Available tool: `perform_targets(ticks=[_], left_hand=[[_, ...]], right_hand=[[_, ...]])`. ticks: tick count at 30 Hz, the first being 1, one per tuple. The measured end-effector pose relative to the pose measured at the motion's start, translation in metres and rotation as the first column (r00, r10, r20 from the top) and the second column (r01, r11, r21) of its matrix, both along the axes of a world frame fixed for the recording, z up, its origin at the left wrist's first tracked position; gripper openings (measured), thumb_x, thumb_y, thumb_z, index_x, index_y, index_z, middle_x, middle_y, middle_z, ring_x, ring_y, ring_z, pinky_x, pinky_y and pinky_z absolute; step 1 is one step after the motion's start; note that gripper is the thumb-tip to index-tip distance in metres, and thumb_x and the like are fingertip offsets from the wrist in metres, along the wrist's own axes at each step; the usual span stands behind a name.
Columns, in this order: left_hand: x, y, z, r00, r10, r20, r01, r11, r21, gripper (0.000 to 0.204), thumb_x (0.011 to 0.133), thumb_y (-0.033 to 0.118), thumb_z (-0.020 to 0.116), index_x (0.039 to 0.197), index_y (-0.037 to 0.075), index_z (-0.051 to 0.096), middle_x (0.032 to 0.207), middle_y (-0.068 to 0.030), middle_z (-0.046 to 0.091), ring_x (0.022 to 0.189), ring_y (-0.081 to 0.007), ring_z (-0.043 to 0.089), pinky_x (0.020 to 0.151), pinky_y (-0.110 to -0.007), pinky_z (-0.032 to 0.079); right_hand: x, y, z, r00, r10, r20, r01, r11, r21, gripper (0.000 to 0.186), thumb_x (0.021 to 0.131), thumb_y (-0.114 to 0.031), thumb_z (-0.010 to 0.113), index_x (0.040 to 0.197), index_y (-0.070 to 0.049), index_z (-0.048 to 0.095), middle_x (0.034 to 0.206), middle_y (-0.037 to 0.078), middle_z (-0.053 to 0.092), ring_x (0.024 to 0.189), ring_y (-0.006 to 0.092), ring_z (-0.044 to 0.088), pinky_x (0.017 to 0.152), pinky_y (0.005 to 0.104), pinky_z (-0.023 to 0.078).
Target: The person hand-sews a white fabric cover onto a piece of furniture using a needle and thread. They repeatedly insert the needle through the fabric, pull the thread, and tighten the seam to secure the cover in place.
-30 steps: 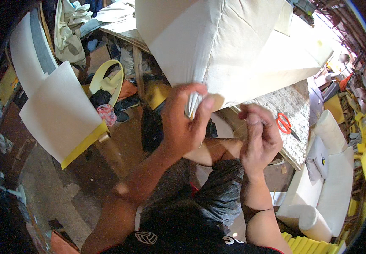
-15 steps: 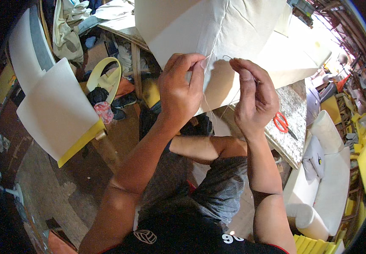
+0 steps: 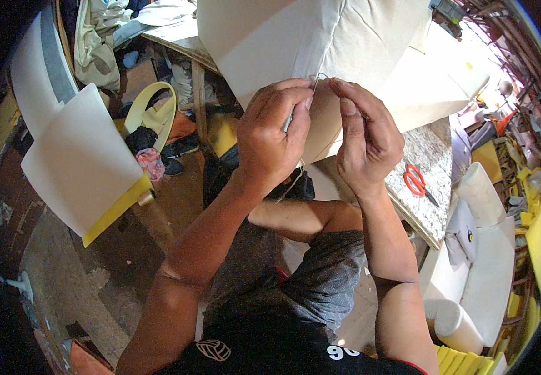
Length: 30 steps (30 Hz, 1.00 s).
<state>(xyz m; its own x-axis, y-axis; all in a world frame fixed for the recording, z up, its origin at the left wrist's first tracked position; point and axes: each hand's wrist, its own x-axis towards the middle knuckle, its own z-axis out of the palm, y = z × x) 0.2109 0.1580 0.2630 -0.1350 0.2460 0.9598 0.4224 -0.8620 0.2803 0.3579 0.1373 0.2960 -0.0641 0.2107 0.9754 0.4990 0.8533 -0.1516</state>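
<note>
A large upholstered piece covered in white fabric (image 3: 270, 44) stands before me, a seam (image 3: 330, 40) running down its corner. My left hand (image 3: 275, 128) is closed, thumb and forefinger pinching the fabric at the lower part of this seam. In the pinched fingers of my right hand (image 3: 370, 140) is a curved needle (image 3: 323, 74), its bend arching toward the left fingertips at the seam. Whether its tip is in the cloth is hidden by the fingers. Loose thread (image 3: 292, 185) hangs below my left hand.
Red-handled scissors (image 3: 415, 180) lie on the speckled tabletop (image 3: 433, 215) to the right. Beyond it is a small white sofa (image 3: 484, 275). On the left are a white panel with a yellow edge (image 3: 83, 165) and a yellow ring-shaped piece (image 3: 172, 115). Fabric is heaped at the back left.
My right hand has moved left, bringing the curved needle to the seam by my left fingertips. The left hand has shifted slightly right, and the hanging thread has changed shape.
</note>
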Motion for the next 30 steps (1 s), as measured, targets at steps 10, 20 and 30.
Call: perform_targets(ticks=[10,20,30], left_hand=[[-0.0001,-0.0024,-0.0009,1.0,-0.011,0.002,0.011,1.0,-0.029,0.016,0.091,-0.003,0.069,0.106,0.002,0.069,0.113,-0.0138,0.075,0.104,-0.0311,0.072,0.091,-0.039,0.056],[0.0004,-0.0031,-0.0001,0.999,-0.025,0.021,0.026,0.999,-0.023,0.017,0.091,-0.004,0.069,0.107,0.002,0.069,0.113,-0.0148,0.076,0.103,-0.0295,0.074,0.091,-0.038,0.057],[0.0002,-0.004,0.0008,0.999,-0.041,0.028,0.041,0.999,-0.024,0.014,0.093,-0.003,0.069,0.106,0.001,0.07,0.111,-0.0154,0.076,0.103,-0.029,0.074,0.091,-0.038,0.057]], right_hand=[[0.001,-0.0004,0.0007,0.997,-0.035,0.068,0.034,0.999,0.008,0.018,0.099,0.004,0.064,0.114,0.004,0.074,0.109,0.018,0.077,0.104,0.0247,0.074,0.093,0.0338,0.057],[-0.0001,-0.0069,0.0063,0.996,-0.056,0.07,0.059,0.997,-0.039,0.017,0.1,0.003,0.063,0.113,0.004,0.074,0.109,0.017,0.077,0.102,0.0228,0.075,0.091,0.0322,0.057],[0.0004,-0.0021,0.007,0.994,-0.047,0.094,0.047,0.999,0.006,0.017,0.097,0.005,0.065,0.111,0.003,0.074,0.108,0.017,0.077,0.101,0.0242,0.075,0.089,0.0326,0.058]])
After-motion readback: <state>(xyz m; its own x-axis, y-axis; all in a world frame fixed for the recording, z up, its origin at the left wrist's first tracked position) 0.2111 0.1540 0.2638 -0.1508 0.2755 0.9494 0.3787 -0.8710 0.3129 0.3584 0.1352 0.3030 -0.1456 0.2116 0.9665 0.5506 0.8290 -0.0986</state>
